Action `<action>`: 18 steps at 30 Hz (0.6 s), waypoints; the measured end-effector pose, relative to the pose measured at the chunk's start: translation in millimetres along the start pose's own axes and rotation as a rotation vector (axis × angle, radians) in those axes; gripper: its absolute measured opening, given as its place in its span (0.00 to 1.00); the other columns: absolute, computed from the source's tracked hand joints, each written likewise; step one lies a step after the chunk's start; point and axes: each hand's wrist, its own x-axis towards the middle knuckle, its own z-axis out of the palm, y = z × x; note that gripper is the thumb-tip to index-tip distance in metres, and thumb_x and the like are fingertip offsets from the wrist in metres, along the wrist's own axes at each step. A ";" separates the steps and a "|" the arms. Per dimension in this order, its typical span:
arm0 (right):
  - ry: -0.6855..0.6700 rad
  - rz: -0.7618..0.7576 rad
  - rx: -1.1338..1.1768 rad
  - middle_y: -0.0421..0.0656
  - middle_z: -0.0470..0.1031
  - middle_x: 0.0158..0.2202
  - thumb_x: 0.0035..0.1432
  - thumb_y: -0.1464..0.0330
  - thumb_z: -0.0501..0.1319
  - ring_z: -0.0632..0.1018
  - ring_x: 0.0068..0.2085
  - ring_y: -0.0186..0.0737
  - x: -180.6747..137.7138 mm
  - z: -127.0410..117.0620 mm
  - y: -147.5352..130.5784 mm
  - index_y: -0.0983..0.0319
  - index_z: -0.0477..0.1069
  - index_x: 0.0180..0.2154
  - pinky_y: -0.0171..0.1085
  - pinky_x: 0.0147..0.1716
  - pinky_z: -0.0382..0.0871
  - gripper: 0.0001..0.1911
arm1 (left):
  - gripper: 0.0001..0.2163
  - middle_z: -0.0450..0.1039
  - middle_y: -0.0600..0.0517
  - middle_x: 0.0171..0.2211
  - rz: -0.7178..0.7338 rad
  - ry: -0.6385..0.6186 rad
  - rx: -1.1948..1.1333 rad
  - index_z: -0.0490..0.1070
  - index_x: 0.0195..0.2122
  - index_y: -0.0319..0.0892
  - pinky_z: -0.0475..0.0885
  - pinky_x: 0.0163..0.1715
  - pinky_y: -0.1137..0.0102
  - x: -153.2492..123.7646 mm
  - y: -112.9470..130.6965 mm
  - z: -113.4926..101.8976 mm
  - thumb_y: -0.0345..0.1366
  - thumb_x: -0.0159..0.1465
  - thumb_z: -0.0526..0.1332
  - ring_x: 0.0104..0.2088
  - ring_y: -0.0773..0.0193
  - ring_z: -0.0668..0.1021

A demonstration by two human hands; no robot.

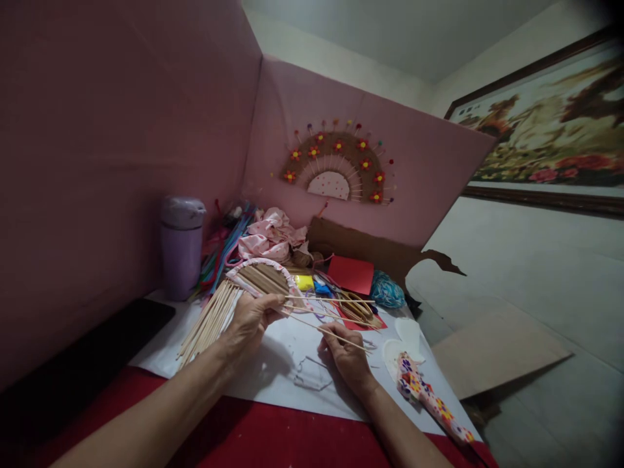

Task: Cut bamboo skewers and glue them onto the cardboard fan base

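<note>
My left hand (251,320) is closed on a half-round fan piece (263,276) with a pink patterned rim and brown ribbed face, from which several thin wooden skewers (207,322) spread down to the left. Two or three skewers (326,311) also stick out to the right. My right hand (346,354) pinches one of these thin skewers over the white paper sheet (292,364) on the red table (273,435).
A finished fan with red flowers (336,166) hangs on the pink backboard. A purple tumbler (182,246) stands at back left beside pipe cleaners and pink cloth (273,237). Red card (351,273), blue yarn (387,290), patterned fabric strip (429,396) and cardboard (497,348) lie right.
</note>
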 end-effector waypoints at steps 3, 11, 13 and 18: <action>-0.022 -0.061 -0.046 0.39 0.71 0.20 0.59 0.61 0.56 0.72 0.22 0.35 -1.1 -1.1 -1.9 0.62 0.72 0.29 0.32 0.25 0.65 0.13 | 0.08 0.71 0.55 0.19 -0.017 0.024 -0.024 0.69 0.22 0.36 0.72 0.24 0.71 1.6 -2.1 -1.1 0.25 0.39 0.65 0.21 0.69 0.72; -0.020 -0.131 -0.064 0.39 0.71 0.20 0.60 0.63 0.55 0.72 0.22 0.35 -5.1 -1.0 -2.8 0.62 0.74 0.32 0.32 0.25 0.66 0.13 | 0.05 0.70 0.54 0.17 -0.063 0.037 -0.013 0.69 0.18 0.36 0.72 0.24 0.72 2.9 -0.1 -3.1 0.26 0.41 0.65 0.20 0.69 0.72; -0.006 -0.131 -0.069 0.40 0.72 0.20 0.60 0.63 0.55 0.72 0.22 0.35 -5.2 -1.3 -3.6 0.62 0.74 0.32 0.33 0.25 0.66 0.12 | 0.05 0.70 0.55 0.18 -0.070 0.039 -0.023 0.69 0.18 0.36 0.72 0.25 0.72 3.4 0.8 -3.4 0.26 0.41 0.65 0.21 0.70 0.72; -0.010 -0.096 -0.072 0.40 0.71 0.20 0.60 0.63 0.55 0.72 0.22 0.36 -3.9 -2.7 -3.3 0.62 0.74 0.32 0.33 0.25 0.66 0.12 | 0.06 0.71 0.55 0.18 -0.098 0.049 -0.042 0.71 0.20 0.36 0.71 0.23 0.73 2.7 1.7 -3.4 0.25 0.41 0.66 0.21 0.70 0.73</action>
